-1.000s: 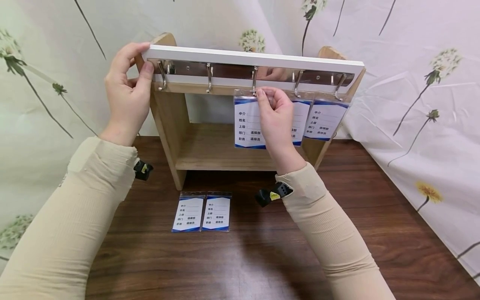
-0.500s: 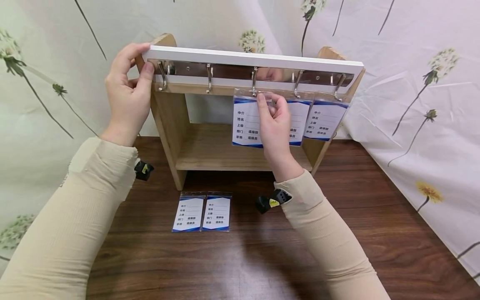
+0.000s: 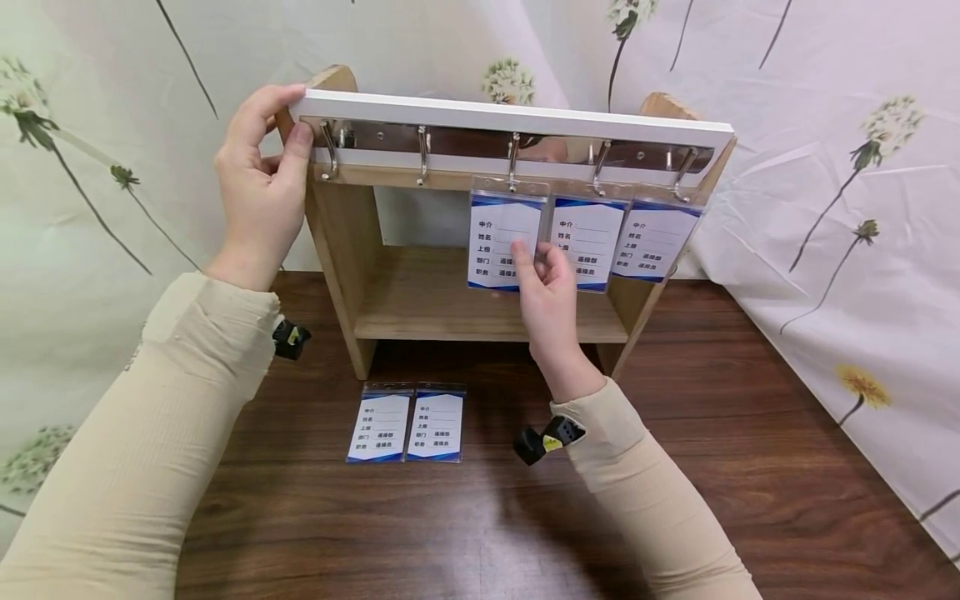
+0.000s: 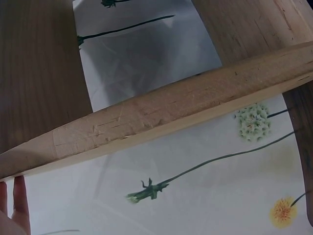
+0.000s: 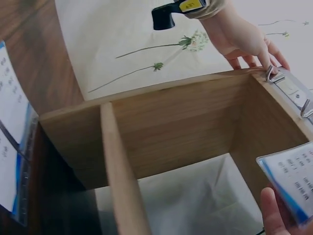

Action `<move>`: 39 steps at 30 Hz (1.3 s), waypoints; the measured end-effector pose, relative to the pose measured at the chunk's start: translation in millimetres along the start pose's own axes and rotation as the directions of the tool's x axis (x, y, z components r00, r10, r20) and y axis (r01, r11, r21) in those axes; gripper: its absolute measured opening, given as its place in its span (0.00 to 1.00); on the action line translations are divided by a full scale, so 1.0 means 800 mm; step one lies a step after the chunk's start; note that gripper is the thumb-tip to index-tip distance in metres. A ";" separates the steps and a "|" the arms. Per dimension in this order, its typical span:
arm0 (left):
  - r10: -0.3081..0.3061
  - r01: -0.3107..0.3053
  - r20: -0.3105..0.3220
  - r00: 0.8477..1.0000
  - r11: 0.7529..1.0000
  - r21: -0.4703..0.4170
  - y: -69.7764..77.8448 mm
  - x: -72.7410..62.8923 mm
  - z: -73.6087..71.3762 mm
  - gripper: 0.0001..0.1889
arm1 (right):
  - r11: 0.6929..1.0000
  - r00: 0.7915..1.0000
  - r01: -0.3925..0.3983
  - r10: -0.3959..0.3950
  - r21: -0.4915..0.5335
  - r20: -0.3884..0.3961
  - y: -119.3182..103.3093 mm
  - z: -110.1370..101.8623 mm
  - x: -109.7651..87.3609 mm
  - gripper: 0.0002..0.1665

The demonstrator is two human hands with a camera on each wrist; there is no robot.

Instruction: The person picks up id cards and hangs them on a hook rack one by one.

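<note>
In the head view, my left hand (image 3: 262, 187) grips the left end of the white hook rail (image 3: 480, 108), thumb in front. A clear-sleeved ID badge (image 3: 498, 221) hangs at the middle hook (image 3: 513, 158). My right hand (image 3: 551, 308) holds this badge low on its right side. Its thumb lies over the front and other fingers reach behind, partly hidden. The right wrist view shows the badge's lower edge (image 5: 279, 188) beside a finger (image 5: 270, 213). Two more badges hang to the right, the nearer one (image 3: 588, 221) partly behind my hand and the other (image 3: 656, 237) at the end.
Two more badges, a left one (image 3: 380, 427) and a right one (image 3: 435, 425), lie flat side by side on the dark wood surface (image 3: 322, 517). The rail tops a wooden shelf unit (image 3: 450, 308). Two left hooks carry nothing. Floral cloth (image 3: 810, 208) stands behind.
My right hand has let go of the badge's top edge and moved down to its lower right side. The badge stays at the middle hook. My left hand keeps its grip on the rail.
</note>
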State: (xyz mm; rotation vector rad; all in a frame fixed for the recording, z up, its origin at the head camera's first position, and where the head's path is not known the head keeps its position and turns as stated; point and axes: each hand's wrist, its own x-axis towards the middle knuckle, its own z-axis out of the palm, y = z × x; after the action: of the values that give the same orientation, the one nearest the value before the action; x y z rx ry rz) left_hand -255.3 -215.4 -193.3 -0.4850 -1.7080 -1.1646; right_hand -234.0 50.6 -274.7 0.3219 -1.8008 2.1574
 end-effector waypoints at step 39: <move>-0.039 0.039 -0.025 0.999 0.999 -0.001 0.004 -0.001 0.002 0.15 | 0.916 0.884 -0.376 0.401 -0.142 0.240 0.118 -0.026 -0.065 0.21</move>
State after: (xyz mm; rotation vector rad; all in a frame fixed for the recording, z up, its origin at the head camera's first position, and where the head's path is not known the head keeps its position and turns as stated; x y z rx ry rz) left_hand -253.0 -212.6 -192.5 -0.4377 -1.7027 -1.1943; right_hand -220.8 51.5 -383.3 0.2519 -2.2745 2.3756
